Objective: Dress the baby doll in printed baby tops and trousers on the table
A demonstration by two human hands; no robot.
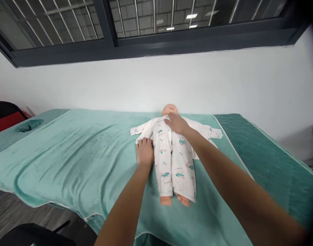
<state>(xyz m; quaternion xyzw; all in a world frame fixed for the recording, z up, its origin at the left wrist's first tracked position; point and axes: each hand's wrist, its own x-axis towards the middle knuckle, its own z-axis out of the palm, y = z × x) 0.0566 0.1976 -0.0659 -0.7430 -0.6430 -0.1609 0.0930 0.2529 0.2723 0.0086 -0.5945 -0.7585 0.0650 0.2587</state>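
Doll (169,109) lies on the blanket (69,147); right hand (177,123), loosely spread, rests at its chest; left hand (145,153) half-curled against the clothes (161,159), grip unclear; light, flat pressure should work best

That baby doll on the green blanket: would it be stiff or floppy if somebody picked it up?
The baby doll has smooth, moulded-looking feet, so those would probably stay firm. The white sleeves lie spread with no doll hands showing at the ends, so they may well flop. Lying face up, it seems unlikely to roll.
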